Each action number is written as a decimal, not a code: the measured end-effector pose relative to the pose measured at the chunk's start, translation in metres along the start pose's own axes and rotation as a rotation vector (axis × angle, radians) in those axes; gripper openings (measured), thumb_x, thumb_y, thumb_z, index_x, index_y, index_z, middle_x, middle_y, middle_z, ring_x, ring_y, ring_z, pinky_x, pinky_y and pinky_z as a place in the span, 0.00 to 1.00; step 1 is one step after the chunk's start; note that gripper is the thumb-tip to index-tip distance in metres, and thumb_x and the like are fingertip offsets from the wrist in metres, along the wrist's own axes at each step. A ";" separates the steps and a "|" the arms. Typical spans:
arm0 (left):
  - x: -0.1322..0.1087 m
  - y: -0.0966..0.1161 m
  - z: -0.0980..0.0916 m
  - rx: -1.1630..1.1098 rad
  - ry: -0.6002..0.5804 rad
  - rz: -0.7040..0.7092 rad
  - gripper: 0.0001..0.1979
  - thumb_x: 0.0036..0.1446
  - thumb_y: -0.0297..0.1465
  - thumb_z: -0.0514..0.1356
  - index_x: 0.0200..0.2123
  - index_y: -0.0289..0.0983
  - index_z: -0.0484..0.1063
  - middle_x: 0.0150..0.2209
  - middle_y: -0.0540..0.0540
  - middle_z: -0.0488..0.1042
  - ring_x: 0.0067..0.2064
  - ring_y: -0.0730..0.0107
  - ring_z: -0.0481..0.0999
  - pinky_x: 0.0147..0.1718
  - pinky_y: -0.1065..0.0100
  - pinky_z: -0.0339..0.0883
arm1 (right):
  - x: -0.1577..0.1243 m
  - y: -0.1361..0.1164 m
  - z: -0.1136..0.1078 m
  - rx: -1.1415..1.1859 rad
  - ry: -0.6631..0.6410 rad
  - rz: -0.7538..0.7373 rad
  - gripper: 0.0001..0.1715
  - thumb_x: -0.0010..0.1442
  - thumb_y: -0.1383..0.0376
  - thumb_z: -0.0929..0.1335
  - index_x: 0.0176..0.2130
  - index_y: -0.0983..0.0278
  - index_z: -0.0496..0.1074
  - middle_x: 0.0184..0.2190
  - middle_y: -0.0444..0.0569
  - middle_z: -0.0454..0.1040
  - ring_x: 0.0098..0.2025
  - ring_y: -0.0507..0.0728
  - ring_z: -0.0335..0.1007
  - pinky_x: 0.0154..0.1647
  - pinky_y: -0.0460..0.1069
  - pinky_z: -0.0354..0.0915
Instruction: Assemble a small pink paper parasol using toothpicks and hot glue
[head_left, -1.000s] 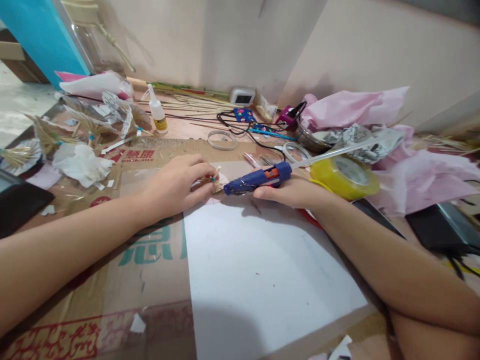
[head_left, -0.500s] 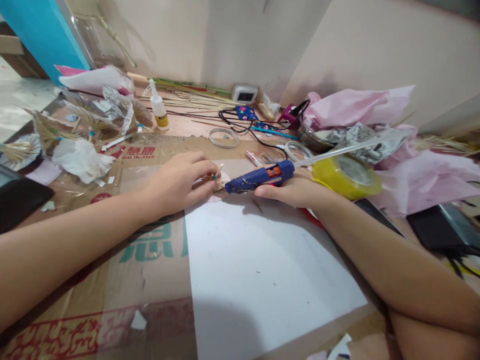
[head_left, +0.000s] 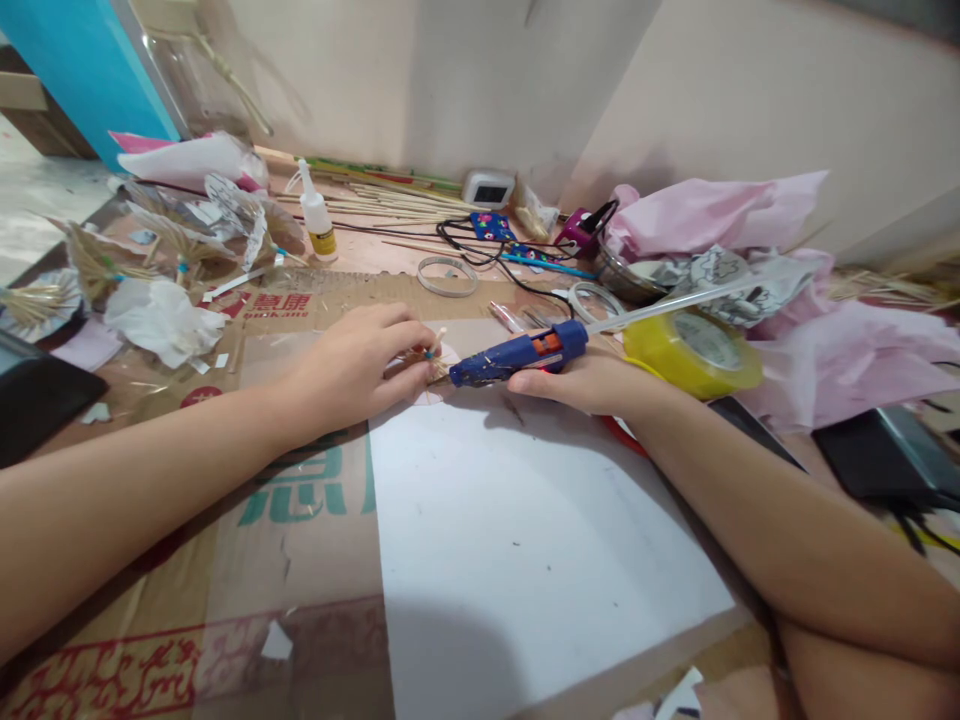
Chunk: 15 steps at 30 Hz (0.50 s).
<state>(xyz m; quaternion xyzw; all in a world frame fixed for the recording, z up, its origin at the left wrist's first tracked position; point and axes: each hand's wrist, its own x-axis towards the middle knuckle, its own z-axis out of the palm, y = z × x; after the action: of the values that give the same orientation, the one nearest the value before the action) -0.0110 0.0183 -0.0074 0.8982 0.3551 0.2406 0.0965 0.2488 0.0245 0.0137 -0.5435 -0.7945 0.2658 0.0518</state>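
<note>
My right hand (head_left: 581,378) is wrapped round a blue hot glue gun (head_left: 517,355), with a long clear glue stick (head_left: 675,303) poking out of its back end. The gun's nozzle points left, close against a small paper umbrella frame (head_left: 436,354) of thin sticks tied with blue thread. My left hand (head_left: 367,360) pinches that frame between thumb and fingers, hiding much of it. Under the frame lies a pale pink paper piece (head_left: 431,395), at the top edge of a white sheet (head_left: 540,560).
A glue bottle (head_left: 318,215) and several small paper umbrellas (head_left: 180,240) stand at the back left. Yellow tape (head_left: 694,350) and crumpled pink paper (head_left: 862,360) lie to the right. Thin sticks (head_left: 397,205) run along the wall. Cardboard (head_left: 300,560) covers the work surface.
</note>
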 end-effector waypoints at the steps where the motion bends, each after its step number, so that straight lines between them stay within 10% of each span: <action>1: 0.000 0.000 0.000 -0.001 0.002 0.003 0.14 0.62 0.37 0.52 0.41 0.36 0.73 0.37 0.44 0.72 0.40 0.63 0.71 0.39 0.65 0.63 | 0.000 0.000 0.000 -0.001 -0.004 0.006 0.24 0.51 0.45 0.67 0.37 0.57 0.80 0.28 0.44 0.79 0.33 0.59 0.74 0.31 0.48 0.68; 15: 0.000 0.001 -0.001 -0.004 -0.009 0.002 0.14 0.62 0.37 0.52 0.41 0.35 0.73 0.39 0.44 0.73 0.41 0.63 0.71 0.41 0.64 0.63 | -0.001 -0.004 -0.002 0.040 -0.048 0.001 0.24 0.50 0.44 0.66 0.35 0.58 0.79 0.30 0.44 0.79 0.35 0.59 0.74 0.35 0.49 0.69</action>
<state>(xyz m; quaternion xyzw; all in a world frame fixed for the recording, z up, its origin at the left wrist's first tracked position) -0.0110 0.0179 -0.0068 0.8993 0.3533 0.2376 0.0995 0.2463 0.0234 0.0171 -0.5361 -0.7899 0.2946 0.0432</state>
